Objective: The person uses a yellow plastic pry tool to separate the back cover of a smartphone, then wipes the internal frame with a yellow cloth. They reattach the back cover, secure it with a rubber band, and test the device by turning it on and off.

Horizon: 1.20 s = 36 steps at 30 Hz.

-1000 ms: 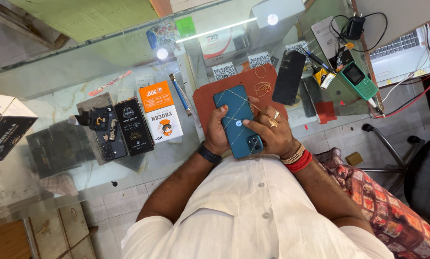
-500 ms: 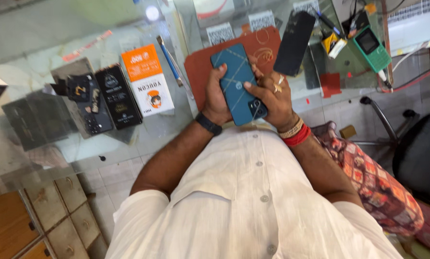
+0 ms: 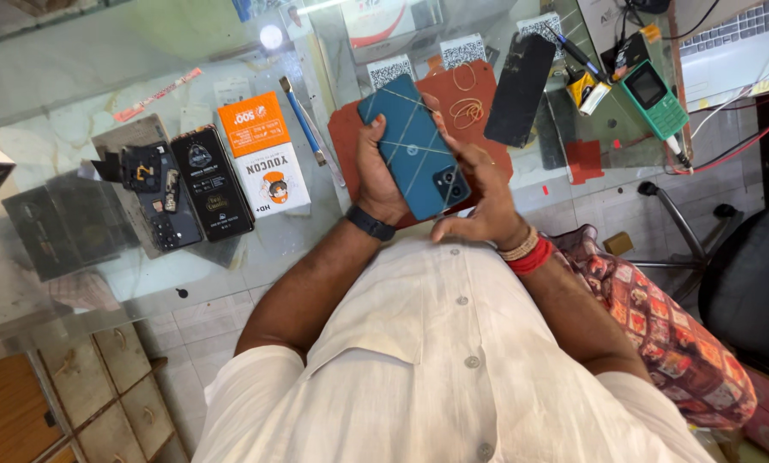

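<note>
Since half a second ago, your right hand [image 3: 479, 201] slid down the teal phone [image 3: 414, 147]; left hand [image 3: 377, 171] fingers wrap its edge, back up, above the desk [image 3: 75, 129] mat [image 3: 350, 137] for inspection.

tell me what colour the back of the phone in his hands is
Dark teal phone with thin pale diagonal lines, seen in the head view.

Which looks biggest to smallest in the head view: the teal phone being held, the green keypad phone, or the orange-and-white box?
1. teal phone, though it is nearer the camera, so unsure against the box
2. orange-and-white box
3. green keypad phone
</note>
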Each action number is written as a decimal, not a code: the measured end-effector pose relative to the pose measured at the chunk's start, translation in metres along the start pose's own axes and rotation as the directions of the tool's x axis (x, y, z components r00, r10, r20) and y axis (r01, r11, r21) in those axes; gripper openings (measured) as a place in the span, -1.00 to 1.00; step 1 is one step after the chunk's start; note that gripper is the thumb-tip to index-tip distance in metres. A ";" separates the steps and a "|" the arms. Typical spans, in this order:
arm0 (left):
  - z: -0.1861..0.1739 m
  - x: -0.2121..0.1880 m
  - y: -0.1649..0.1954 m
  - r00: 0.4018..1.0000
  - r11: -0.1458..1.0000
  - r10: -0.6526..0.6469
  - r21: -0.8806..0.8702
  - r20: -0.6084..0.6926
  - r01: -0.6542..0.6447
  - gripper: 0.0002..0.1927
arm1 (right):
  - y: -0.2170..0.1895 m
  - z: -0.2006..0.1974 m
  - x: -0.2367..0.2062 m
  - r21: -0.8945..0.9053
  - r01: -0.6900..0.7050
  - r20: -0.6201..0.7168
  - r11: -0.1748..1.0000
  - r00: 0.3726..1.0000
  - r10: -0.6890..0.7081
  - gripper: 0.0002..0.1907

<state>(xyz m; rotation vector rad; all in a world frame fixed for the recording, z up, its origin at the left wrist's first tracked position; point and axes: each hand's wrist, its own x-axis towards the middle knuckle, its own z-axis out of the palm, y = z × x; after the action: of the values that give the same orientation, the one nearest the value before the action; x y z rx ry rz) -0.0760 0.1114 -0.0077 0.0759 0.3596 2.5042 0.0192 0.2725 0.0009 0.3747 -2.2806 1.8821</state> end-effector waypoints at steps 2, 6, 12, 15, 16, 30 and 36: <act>0.005 0.002 -0.008 0.993 0.998 0.061 0.034 -0.098 -0.058 -0.37 | 0.005 0.007 -0.002 0.205 -0.050 0.011 0.977 0.999 0.048 0.28; 0.011 0.015 -0.011 0.990 0.990 0.134 0.048 -0.044 -0.132 -0.38 | 0.021 0.018 -0.004 0.325 -0.082 -0.006 0.942 0.996 0.089 0.27; 0.028 0.028 -0.014 0.973 0.978 0.200 0.037 0.119 -0.205 -0.44 | 0.027 0.024 -0.002 0.511 -0.260 -0.082 0.819 0.934 0.347 -0.07; 0.040 0.023 -0.010 0.980 0.953 0.153 0.243 0.127 -0.181 -0.50 | 0.019 0.020 0.003 0.579 -0.139 -0.176 0.803 0.941 0.289 -0.33; 0.044 0.021 -0.010 0.976 0.941 0.157 0.276 0.154 -0.195 -0.50 | 0.015 0.018 0.004 0.608 -0.020 -0.228 0.793 0.953 0.199 -0.40; 0.037 0.017 0.086 0.883 0.516 -0.466 0.828 0.057 0.219 -0.22 | 0.011 -0.027 -0.011 0.820 -0.134 -0.044 0.556 0.954 0.295 -0.56; 0.068 0.008 0.058 0.827 -0.337 -0.562 0.910 0.011 -0.241 -0.14 | 0.021 -0.020 -0.025 0.750 -0.318 0.079 0.580 0.914 0.398 -0.56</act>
<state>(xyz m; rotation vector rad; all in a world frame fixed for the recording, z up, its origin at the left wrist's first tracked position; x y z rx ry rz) -0.1055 0.0873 0.0735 1.2425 1.9976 0.8619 0.0359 0.2981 -0.0221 -0.1327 -1.4444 2.9433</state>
